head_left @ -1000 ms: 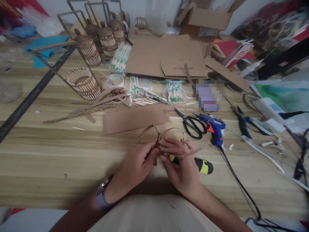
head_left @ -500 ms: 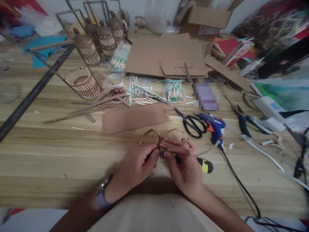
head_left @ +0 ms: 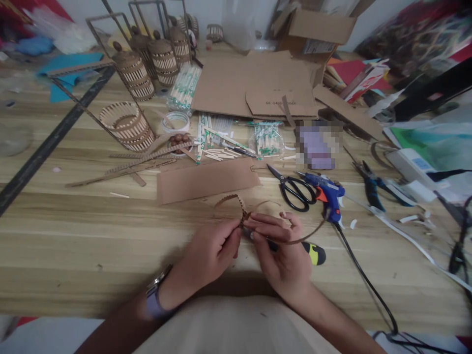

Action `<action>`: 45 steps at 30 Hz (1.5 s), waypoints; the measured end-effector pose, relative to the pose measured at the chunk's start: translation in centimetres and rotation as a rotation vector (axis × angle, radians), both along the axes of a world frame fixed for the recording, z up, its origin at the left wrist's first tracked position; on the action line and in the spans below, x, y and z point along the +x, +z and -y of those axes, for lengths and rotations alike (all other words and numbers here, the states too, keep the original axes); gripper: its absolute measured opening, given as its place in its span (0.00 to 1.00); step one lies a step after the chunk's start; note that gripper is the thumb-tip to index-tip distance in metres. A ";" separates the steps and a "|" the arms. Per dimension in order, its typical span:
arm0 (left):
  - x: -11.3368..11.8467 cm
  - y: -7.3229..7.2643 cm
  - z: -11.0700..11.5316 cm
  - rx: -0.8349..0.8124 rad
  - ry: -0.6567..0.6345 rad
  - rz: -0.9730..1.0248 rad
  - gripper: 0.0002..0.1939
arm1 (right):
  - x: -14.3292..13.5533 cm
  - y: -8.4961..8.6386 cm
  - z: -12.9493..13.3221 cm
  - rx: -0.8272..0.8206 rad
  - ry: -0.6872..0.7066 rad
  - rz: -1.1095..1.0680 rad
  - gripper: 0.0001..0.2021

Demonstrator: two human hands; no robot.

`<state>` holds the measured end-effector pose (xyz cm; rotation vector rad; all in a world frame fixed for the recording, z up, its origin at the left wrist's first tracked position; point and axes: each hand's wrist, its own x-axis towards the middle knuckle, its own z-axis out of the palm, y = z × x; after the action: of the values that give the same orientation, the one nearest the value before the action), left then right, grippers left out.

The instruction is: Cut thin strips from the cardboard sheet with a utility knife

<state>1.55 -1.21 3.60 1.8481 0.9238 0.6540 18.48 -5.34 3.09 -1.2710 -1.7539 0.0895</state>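
Note:
Thin brown cardboard strips, one corrugated strip [head_left: 232, 197] curling up at the left, meet between my hands over the table. My left hand [head_left: 216, 248] pinches the strip between thumb and bent fingers. The fingertips of my right hand [head_left: 282, 246] close on the same joint, touching my left fingertips. A long strip end [head_left: 309, 234] runs out from my right hand toward the glue gun. Under my right hand lies a tool with a black and yellow handle [head_left: 315, 253]. Exactly how the strips join is hidden by the fingers.
Black scissors [head_left: 297, 191], a blue glue gun [head_left: 330, 196] and pliers [head_left: 372, 189] lie to the right. A flat cardboard piece [head_left: 208, 182] lies ahead. Stick baskets [head_left: 127, 125], white tape [head_left: 176, 122] and bagged sticks [head_left: 267, 139] stand or lie farther back.
The long strip on the right has bowed into a deeper curve, its free end shifting left. The curled strip on the left has tilted slightly. Both hands remain nearly in place.

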 end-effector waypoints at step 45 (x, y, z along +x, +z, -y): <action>-6.9 5.2 -2.5 0.306 0.392 -0.199 0.12 | 2.2 0.7 -1.3 0.027 -0.081 -0.533 0.05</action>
<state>-5.32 1.27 8.78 2.0454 1.4027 0.9012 20.64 -4.02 3.76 -1.1650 -1.2414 0.3262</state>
